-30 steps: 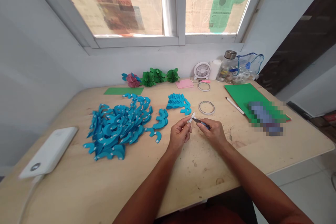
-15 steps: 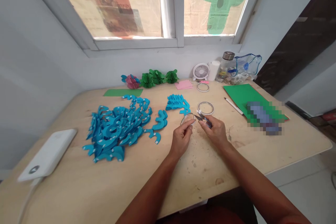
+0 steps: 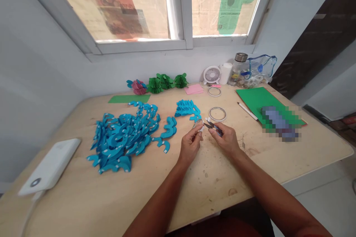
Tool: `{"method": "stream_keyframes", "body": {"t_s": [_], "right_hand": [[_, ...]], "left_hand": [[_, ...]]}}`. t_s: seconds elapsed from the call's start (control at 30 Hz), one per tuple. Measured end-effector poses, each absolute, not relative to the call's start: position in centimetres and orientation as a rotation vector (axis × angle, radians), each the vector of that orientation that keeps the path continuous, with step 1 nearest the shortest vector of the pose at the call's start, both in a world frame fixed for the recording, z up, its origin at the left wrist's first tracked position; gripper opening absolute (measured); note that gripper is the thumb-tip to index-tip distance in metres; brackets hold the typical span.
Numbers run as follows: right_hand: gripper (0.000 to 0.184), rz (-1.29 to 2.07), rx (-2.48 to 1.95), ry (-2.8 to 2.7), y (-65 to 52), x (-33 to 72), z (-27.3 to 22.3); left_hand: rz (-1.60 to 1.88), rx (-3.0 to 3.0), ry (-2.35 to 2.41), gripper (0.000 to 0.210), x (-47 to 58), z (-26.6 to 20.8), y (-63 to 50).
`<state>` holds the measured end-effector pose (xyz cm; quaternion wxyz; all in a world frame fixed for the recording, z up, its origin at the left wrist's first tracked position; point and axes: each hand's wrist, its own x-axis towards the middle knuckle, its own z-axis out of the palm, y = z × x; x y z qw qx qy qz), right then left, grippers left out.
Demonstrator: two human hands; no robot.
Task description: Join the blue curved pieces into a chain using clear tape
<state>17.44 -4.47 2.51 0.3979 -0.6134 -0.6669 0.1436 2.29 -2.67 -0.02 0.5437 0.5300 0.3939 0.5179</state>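
Observation:
My left hand (image 3: pixel 191 146) is closed in a pinch on a narrow roll of tape (image 3: pixel 197 122), tilted and partly covered by the fingers. A short white end of tape (image 3: pixel 202 128) shows at my left fingertips. In my right hand (image 3: pixel 228 140) is a small pair of scissors (image 3: pixel 207 125), its dark blades pointing left at the tape end. A small white bit (image 3: pixel 208 119) sits by the blades. Just beyond my hands, a row of folded blue paper pieces (image 3: pixel 187 108) lies on the table, and another tape roll (image 3: pixel 217 114) lies flat.
A large heap of blue curved paper pieces (image 3: pixel 122 135) covers the left-middle of the wooden table (image 3: pixel 155 196). Farther left is a white power bank (image 3: pixel 51 164) with a cable. A white pen (image 3: pixel 247 111) and green sheets (image 3: pixel 258 100) lie right; a small fan (image 3: pixel 211 75) and bottle (image 3: pixel 238 68) stand behind.
The tape roll in my left hand has turned and shows less of its ring. Both hands have shifted slightly left in view, and the scissor blades are nearer the left fingertips.

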Motion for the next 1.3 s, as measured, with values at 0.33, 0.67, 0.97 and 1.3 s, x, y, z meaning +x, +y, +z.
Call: {"method": "stream_keyframes", "body": {"t_s": [0.33, 0.67, 0.97, 1.3], "right_hand": [[0.033, 0.588, -1.497, -1.696, -4.4, 17.2, 2.5], [0.033, 0.561, -1.518, -1.707, -4.4, 17.1, 2.5], [0.033, 0.585, -1.5, -1.739, -4.5, 17.0, 2.2], [0.032, 0.605, -1.462, -1.766, -4.6, 16.7, 2.2]], "left_hand": [[1.134, 1.081, 0.844, 0.044, 2.3, 1.3, -2.9], [1.19, 1.065, 0.84, 0.039, 2.1, 1.4, -2.8], [1.2, 1.034, 0.829, 0.036, 2.4, 1.5, -3.0], [1.201, 1.019, 0.814, 0.033, 2.5, 1.3, -3.0]]}}
